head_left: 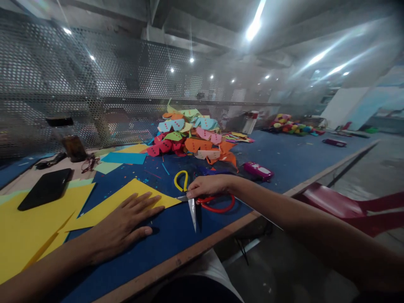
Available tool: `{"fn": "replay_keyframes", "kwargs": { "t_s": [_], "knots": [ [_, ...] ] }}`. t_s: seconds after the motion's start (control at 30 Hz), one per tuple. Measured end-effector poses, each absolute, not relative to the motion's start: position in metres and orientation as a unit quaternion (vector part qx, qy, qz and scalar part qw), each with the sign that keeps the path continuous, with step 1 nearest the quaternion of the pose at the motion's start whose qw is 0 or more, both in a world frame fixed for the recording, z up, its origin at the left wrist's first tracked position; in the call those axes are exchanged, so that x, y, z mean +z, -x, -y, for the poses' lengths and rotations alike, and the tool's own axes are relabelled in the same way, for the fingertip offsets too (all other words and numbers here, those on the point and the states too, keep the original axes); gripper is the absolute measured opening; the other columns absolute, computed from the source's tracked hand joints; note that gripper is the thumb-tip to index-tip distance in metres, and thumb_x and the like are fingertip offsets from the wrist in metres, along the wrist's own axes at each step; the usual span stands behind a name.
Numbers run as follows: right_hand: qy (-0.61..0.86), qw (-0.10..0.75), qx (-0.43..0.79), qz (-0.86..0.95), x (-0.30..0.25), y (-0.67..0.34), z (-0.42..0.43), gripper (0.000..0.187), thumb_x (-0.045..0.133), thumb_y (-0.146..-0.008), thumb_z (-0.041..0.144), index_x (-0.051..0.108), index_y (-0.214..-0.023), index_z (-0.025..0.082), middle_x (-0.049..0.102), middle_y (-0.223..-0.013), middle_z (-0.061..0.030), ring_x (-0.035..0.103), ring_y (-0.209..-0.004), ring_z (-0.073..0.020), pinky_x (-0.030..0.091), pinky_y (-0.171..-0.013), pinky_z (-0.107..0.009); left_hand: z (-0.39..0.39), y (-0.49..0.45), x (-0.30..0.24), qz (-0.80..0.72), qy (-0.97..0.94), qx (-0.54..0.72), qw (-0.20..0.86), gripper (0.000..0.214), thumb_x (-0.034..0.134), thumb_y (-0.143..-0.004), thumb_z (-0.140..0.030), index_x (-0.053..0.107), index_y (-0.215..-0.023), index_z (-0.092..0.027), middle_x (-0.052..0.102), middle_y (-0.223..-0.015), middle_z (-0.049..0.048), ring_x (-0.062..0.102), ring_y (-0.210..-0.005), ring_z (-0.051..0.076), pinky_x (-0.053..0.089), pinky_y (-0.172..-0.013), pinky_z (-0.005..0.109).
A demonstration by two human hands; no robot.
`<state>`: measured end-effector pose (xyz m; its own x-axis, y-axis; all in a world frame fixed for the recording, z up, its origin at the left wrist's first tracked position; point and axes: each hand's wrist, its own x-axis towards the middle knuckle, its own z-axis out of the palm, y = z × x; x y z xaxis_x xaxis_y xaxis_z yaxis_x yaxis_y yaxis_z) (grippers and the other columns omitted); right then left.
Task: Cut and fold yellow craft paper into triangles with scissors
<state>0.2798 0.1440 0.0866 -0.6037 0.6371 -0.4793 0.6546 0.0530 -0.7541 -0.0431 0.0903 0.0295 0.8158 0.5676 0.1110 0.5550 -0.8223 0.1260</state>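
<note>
My left hand [134, 214] lies flat, fingers stretched out, on a folded-looking piece of yellow paper [107, 210] on the blue tabletop. My right hand [206, 186] grips a pair of scissors [192, 212] around the pivot, with the fingers closed. The scissors have one yellow loop and one red loop, and their blades are spread apart. One blade points toward me; the other reaches left to the paper's pointed right corner. Whether that blade lies over or under the corner I cannot tell.
Cut paper shapes [202, 143] are heaped behind my right hand, near a purple pencil case [258, 171]. At left are large yellow sheets [28, 235], a black phone [46, 189], a jar [71, 143] and eyeglasses [90, 163]. A red chair [334, 204] stands right.
</note>
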Motion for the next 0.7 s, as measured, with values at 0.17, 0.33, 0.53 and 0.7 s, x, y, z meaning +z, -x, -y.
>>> {"fn": "replay_keyframes", "kwargs": {
  "t_s": [0.17,0.33,0.53,0.7],
  "knots": [
    [-0.444,0.007,-0.533,-0.721,0.0855,-0.2796,-0.1413,0.047,0.071,-0.077,0.058,0.053,-0.068,0.015,0.053,-0.058,0.0044,0.039,-0.051,-0.0064,0.026,-0.050,-0.022,-0.0910,0.0429,0.0282,-0.295,-0.952,0.069,0.043,0.059,0.043,-0.103,-0.052,0.022,-0.157,-0.046,0.025,-0.167,-0.0035,0.026,-0.153,0.030,0.026,-0.123,0.058],
    [-0.439,0.008,-0.518,-0.734,0.0872,-0.2797,-0.1411,0.045,0.068,-0.080,0.056,0.053,-0.068,0.015,0.047,-0.057,0.0058,0.035,-0.052,-0.0063,0.024,-0.050,-0.023,-0.0924,0.0438,0.0259,-0.294,-0.951,0.082,0.044,0.062,0.045,-0.101,-0.054,0.022,-0.158,-0.044,0.028,-0.166,-0.0026,0.029,-0.152,0.029,0.025,-0.124,0.056],
    [-0.429,0.010,-0.510,-0.745,0.0850,-0.2835,-0.1415,0.049,0.067,-0.078,0.062,0.051,-0.070,0.016,0.042,-0.059,0.0071,0.030,-0.053,-0.0064,0.021,-0.050,-0.024,-0.0931,0.0440,0.0252,-0.293,-0.952,0.077,0.040,0.062,0.044,-0.102,-0.054,0.021,-0.158,-0.043,0.027,-0.167,-0.0022,0.028,-0.152,0.029,0.024,-0.124,0.056],
    [-0.430,0.005,-0.501,-0.751,0.0846,-0.2831,-0.1406,0.048,0.067,-0.078,0.060,0.050,-0.068,0.017,0.041,-0.059,0.0063,0.031,-0.054,-0.0069,0.022,-0.052,-0.025,-0.0911,0.0430,0.0288,-0.302,-0.950,0.067,0.051,0.060,0.043,-0.102,-0.056,0.023,-0.158,-0.044,0.027,-0.167,-0.0029,0.028,-0.152,0.031,0.025,-0.123,0.058]
  ]
}}
